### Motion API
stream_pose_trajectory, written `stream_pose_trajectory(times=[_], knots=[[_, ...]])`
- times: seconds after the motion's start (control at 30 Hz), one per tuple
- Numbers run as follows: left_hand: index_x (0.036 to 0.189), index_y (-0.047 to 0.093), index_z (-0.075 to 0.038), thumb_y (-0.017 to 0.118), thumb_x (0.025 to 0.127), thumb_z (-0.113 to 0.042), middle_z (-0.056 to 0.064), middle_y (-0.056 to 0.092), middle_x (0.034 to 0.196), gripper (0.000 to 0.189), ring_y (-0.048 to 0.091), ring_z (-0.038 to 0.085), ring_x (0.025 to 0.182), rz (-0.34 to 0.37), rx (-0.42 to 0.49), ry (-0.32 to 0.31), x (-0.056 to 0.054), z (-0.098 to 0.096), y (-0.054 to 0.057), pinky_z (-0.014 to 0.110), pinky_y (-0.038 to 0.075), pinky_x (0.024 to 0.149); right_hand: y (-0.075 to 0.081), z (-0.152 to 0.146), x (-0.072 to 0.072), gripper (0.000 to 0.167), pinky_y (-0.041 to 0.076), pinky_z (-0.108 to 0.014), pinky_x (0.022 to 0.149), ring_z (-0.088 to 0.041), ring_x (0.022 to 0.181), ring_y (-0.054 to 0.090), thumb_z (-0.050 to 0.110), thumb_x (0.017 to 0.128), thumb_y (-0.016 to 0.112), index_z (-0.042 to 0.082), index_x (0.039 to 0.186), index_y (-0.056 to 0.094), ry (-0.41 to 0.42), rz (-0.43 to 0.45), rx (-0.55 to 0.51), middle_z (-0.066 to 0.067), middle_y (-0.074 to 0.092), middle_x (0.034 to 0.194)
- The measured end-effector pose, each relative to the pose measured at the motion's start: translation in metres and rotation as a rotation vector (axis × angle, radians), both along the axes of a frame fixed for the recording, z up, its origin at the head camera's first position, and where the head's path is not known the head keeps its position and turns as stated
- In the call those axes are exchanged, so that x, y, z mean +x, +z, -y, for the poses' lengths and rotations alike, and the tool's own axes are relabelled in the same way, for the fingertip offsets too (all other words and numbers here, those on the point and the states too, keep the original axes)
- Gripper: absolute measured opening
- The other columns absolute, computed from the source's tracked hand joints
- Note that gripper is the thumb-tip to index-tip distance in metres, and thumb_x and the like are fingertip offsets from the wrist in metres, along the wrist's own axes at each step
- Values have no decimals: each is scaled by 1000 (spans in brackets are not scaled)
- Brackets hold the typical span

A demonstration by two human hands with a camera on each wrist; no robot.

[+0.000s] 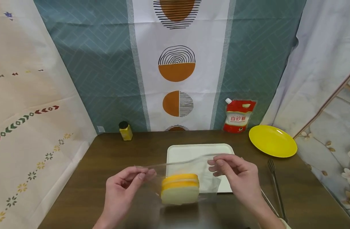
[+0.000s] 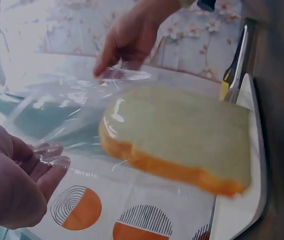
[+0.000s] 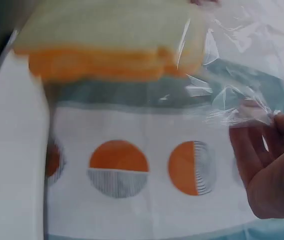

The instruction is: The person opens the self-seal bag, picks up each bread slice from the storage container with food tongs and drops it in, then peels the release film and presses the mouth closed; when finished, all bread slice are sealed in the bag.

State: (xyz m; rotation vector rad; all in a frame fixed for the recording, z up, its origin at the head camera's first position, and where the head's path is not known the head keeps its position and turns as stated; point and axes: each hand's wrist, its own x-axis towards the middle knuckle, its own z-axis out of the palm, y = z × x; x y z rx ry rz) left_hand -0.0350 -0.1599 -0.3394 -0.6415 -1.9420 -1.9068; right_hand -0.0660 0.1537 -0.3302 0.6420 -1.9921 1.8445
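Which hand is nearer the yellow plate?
Right. The right hand pinches the bag on the side toward the yellow plate; the left hand, farther off, pinches the opposite side.

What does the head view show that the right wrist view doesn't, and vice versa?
Only head: the round yellow plate, red-and-white spouted pouch, small black-capped yellow jar and slim grey utensils.

Only right wrist: no extra object discernible, just closer creases and glare on the clear plastic bag.

Both: that bag, pale orange-crusted bread slices, the white rectangular tray, and the right hand pinching the bag.
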Motion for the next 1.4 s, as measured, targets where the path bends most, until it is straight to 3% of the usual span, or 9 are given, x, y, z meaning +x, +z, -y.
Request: stream_pose_trajectory(times=[0.13, 0.4, 0.77, 0.93, 1.17, 1.4], knots=[[106, 67, 7, 58, 94, 15, 16, 75, 98, 18, 73, 26, 90, 4, -5, -2, 2, -2, 1, 36, 57, 80, 5, -5, 3, 18, 59, -36, 64, -26, 74, 73, -9, 92, 65, -1, 107, 73, -16, 22, 16, -13, 75, 93], [108, 67, 7, 54, 92, 22, 16, 75, 97, 26, 74, 23, 89, -19, 31, -46, 8, -3, -9, 31, 56, 80, 3, -13, 11, 16, 59, -39, 64, -27, 72, 73, -8, 93, 65, -2, 106, 73, -19, 81, 35, -14, 75, 92], [104, 66, 10, 58, 97, 6, 17, 75, 94, 11, 74, 25, 86, 229, 32, -30, 9, -11, -9, 33, 58, 77, -9, -20, 6, 12, 58, -44, 61, -31, 68, 72, 4, 96, 66, -6, 103, 71, 27, 278, 26, -16, 74, 87], [101, 66, 8, 59, 97, 6, 16, 75, 90, 9, 74, 25, 82, 270, 89, -15, 7, -15, -13, 34, 58, 74, -12, -21, 6, 20, 59, -42, 63, -31, 68, 72, 10, 101, 61, -8, 101, 70, 20, 363, 4, -16, 74, 83], [95, 67, 10, 66, 94, 0, 14, 74, 80, 10, 74, 25, 74, 329, 97, 91, 5, -25, -12, 34, 58, 74, -11, -20, 11, 22, 59, -39, 68, -30, 69, 73, 10, 100, 62, -11, 95, 68, -42, 411, -21, -17, 72, 80], [94, 68, 7, 63, 96, 1, 12, 74, 79, 8, 73, 27, 73, 324, 118, 56, 4, -29, -15, 34, 56, 74, -13, -18, 12, 22, 59, -34, 70, -30, 64, 72, 9, 101, 60, -11, 92, 67, -118, 457, -12, -16, 71, 74]])
